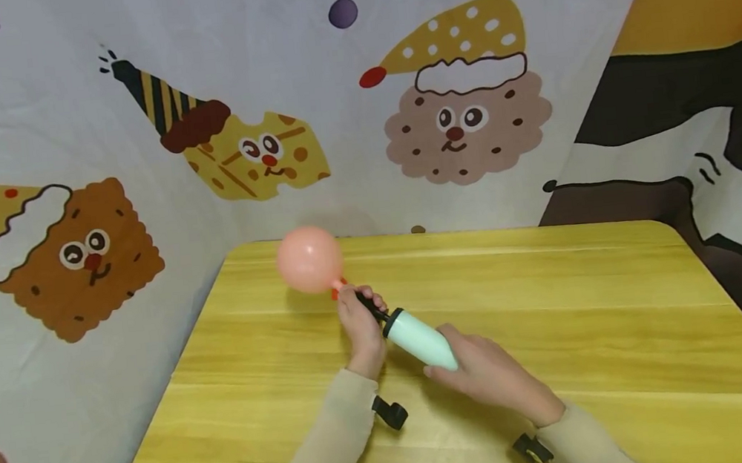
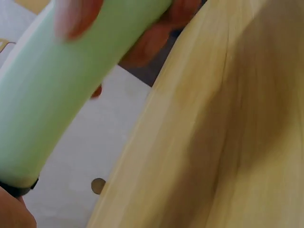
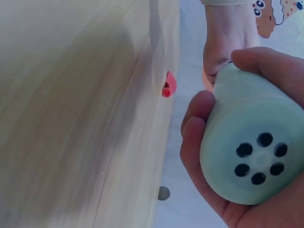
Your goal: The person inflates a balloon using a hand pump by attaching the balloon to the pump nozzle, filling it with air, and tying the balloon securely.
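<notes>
A round, inflated pink balloon (image 1: 310, 260) is at the far left of the table, its neck running into my left hand (image 1: 362, 329). That hand grips the balloon's neck at the black front end of a mint-green hand pump (image 1: 422, 340); the nozzle tip is hidden by the fingers. My right hand (image 1: 491, 369) wraps round the pump's rear. In the right wrist view the pump's round end (image 3: 261, 159) shows several dark holes, with fingers and thumb curled about it. The left wrist view has the green barrel (image 2: 61, 85) close up, with blurred fingertips over it.
A small red piece (image 3: 168, 85), possibly a limp balloon, lies on the wooden table (image 1: 552, 296) near its far edge, just behind the left hand. A cartoon-printed cloth (image 1: 350, 159) hangs beyond the table. Black straps with small mounts (image 1: 390, 412) sit on both wrists.
</notes>
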Demonstrator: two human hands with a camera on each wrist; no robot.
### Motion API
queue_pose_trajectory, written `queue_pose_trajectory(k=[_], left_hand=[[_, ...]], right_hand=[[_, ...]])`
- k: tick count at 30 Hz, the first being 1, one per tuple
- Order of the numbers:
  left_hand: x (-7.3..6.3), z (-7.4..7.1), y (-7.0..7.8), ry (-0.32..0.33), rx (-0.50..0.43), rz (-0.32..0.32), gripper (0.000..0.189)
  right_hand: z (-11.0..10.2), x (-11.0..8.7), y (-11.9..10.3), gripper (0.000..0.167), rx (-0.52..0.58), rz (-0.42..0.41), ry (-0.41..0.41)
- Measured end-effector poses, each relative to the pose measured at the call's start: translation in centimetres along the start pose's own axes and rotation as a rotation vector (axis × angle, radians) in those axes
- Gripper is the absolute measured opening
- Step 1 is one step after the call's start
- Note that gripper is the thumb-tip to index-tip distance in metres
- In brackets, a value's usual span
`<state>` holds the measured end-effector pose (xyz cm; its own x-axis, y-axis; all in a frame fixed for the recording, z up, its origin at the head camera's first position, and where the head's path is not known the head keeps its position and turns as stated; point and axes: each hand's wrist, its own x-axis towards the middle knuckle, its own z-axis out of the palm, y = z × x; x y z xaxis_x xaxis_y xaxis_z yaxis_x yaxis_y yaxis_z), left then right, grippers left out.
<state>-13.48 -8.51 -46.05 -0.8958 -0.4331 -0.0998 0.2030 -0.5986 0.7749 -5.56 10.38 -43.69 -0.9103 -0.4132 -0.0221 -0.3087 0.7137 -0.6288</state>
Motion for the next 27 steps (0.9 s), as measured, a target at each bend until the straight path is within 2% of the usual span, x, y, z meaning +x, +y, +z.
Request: queue_pose_trajectory(k=[5,10,12,16,20,23,27], left_hand=[[0.4,0.3,0.5,0.002,0.008,0.03,0.034],[1.4,0.4,1.7,0.008,-0.002,0.053,0.036],[2.0,0.0,2.1,0.015,-0.014,0.061,0.036],[3.5,-1.7,3.5,0.033,-0.05,0.077,0.04],[4.1,-2.7,4.4,0.079,-0.08,0.089,0.038],[3.8,-2.7,4.0,0.088,-0.083,0.079,0.034],[2.6,-1.8,2.4,0.055,-0.063,0.048,0.031]], right_hand=[[0.5,0.8,-0.6,0.058,0.025,0.017,0.015],[0.4,0.5,-0.6,0.06,0.064,0.02,0.005],[0.2,0.0,-0.3,0.059,0.084,0.01,-0.023],[-0.1,-1.7,0.9,0.059,0.131,-0.029,-0.093],[-0.1,-2.5,1.6,0.059,0.159,-0.068,-0.131],[0.1,-2.0,1.4,0.059,0.144,-0.064,-0.128],[0.3,-1.1,0.8,0.059,0.107,-0.032,-0.1]])
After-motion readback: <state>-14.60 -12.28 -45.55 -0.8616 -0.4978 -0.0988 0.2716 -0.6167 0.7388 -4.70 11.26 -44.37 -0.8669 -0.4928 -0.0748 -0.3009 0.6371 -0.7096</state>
